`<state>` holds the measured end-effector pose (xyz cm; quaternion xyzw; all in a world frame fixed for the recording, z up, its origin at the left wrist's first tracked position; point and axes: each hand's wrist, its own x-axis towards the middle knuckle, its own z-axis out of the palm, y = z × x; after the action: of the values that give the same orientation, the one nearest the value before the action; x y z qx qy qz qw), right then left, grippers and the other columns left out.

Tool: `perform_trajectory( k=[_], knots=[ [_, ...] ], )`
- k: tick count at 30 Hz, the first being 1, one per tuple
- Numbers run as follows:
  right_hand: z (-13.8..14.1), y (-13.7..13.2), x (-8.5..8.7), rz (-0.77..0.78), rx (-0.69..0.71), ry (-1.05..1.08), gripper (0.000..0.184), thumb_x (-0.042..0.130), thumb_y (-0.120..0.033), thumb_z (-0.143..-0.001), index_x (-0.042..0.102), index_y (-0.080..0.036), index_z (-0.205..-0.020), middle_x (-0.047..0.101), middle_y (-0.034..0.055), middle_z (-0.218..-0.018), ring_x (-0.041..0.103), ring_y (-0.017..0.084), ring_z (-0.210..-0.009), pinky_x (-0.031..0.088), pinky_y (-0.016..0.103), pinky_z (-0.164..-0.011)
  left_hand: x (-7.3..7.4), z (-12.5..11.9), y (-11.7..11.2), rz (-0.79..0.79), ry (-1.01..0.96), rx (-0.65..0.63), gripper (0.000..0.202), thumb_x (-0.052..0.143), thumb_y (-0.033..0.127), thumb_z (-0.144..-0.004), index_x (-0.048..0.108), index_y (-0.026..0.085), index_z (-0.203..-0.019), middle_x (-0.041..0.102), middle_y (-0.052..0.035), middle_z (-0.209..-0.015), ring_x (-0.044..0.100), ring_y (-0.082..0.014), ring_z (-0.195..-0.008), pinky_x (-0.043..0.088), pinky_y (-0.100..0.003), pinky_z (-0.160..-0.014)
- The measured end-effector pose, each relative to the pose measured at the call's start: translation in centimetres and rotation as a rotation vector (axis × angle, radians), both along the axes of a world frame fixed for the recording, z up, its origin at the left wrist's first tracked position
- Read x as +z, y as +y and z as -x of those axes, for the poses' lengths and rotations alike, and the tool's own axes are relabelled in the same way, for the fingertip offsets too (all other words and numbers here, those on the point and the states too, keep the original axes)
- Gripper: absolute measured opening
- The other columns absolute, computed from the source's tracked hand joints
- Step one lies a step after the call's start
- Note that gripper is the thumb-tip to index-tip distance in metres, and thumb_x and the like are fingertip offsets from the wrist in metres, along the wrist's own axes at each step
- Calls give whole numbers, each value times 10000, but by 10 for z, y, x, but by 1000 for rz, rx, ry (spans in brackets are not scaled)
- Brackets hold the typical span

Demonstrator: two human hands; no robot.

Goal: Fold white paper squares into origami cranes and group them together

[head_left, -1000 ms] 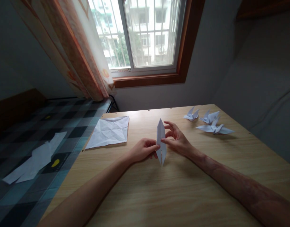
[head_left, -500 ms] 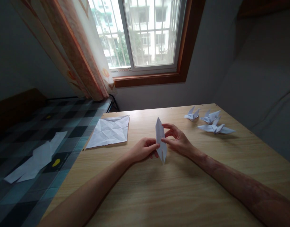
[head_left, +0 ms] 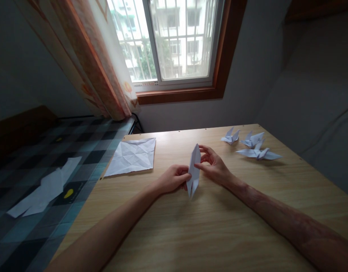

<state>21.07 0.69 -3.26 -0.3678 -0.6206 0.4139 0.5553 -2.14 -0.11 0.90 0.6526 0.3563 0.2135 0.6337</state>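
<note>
Between my two hands is a white folded paper, a long narrow diamond held above the table. Its upper end is a single point; its lower end is split into two slim points. My left hand pinches its lower left edge between thumb and fingers. At its upper right side, my right hand grips it, with the thumb on the near face and the other fingers at the far edge and behind. The fingertips behind the paper are partly hidden.
A creased white paper sheet lies at the table's back left. Folded paper cranes stand at the back right. On the checked bed to the left are cut paper pieces. A window is behind.
The folded paper has tilted: its upper point has swung to the right and its lower points to the left. Both hands still hold it, in nearly the same places.
</note>
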Motion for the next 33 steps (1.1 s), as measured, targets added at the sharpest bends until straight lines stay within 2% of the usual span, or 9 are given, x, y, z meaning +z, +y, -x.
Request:
perform_trajectory(
  k=[2, 5, 7, 10, 12, 16, 24, 29, 33],
  knots=[
    [-1, 1, 0, 2, -7, -12, 687, 924, -370, -853, 625, -330, -1470, 696, 72, -1369, 701, 190, -907, 633, 384, -887, -1, 0, 0, 1, 3, -11, 229, 735, 362, -863, 727, 134, -894, 674, 6, -688, 633, -133, -581, 478, -227, -562],
    [-1, -2, 5, -54, -8, -71, 413, 897, -401, -891, 750, -310, -1265, 720, 62, -1291, 708, 233, -1047, 620, 404, -939, -2, 0, 0, 4, 2, 6, 271, 751, 401, -879, 725, 135, -922, 672, 8, -690, 628, -126, -573, 463, -215, -548],
    [-1, -5, 12, -119, -12, -118, 223, 888, -424, -904, 810, -280, -1057, 697, 81, -1350, 677, 281, -1202, 609, 427, -979, -2, -1, 0, 5, 0, 19, 355, 763, 488, -905, 715, 138, -940, 682, 4, -697, 625, -120, -557, 434, -205, -517],
    [0, -9, 18, -175, 1, -173, 167, 855, -436, -946, 845, -271, -970, 711, 96, -1325, 669, 303, -1236, 563, 489, -1109, -3, -1, 0, -27, 11, 20, 506, 742, 645, -930, 701, 140, -935, 695, -8, -693, 635, -121, -547, 411, -197, -485],
    [0, -11, 19, -189, 11, -180, 149, 839, -422, -964, 865, -277, -989, 698, 101, -1372, 697, 298, -1198, 560, 493, -1126, -4, -1, 1, -44, 10, 33, 580, 728, 718, -922, 701, 140, -945, 703, -16, -700, 662, -131, -559, 426, -195, -479],
    [1, -12, 15, -175, 98, -155, 157, 776, -388, -1016, 888, -313, -1097, 660, 103, -1483, 737, 269, -1131, 643, 431, -989, -7, -1, 3, 0, -45, 67, 647, 747, 767, -888, 717, 132, -1010, 730, -46, -742, 721, -161, -597, 487, -195, -480],
    [1, -20, 17, -28, 256, -56, 288, 705, -378, -1061, 838, -312, -1308, 671, 109, -1452, 688, 273, -1329, 662, 364, -1019, -14, 3, 10, 73, -221, 137, 565, 770, 634, -919, 767, 108, -1126, 749, -93, -839, 744, -201, -678, 605, -250, -559],
    [-2, -20, 16, -79, 245, -110, 297, 655, -348, -1085, 831, -299, -1319, 672, 116, -1414, 700, 268, -1287, 667, 359, -981, -12, 6, 9, 49, -247, 128, 559, 758, 636, -945, 793, 101, -1104, 755, -108, -911, 721, -204, -782, 628, -271, -641],
    [-4, -17, 17, -199, 191, -219, 322, 601, -333, -1117, 793, -280, -1371, 706, 121, -1377, 694, 271, -1280, 633, 409, -1055, -7, 5, 6, -26, -183, 74, 569, 805, 628, -928, 794, 123, -1189, 780, -101, -997, 722, -200, -837, 615, -274, -704]
  ],
)
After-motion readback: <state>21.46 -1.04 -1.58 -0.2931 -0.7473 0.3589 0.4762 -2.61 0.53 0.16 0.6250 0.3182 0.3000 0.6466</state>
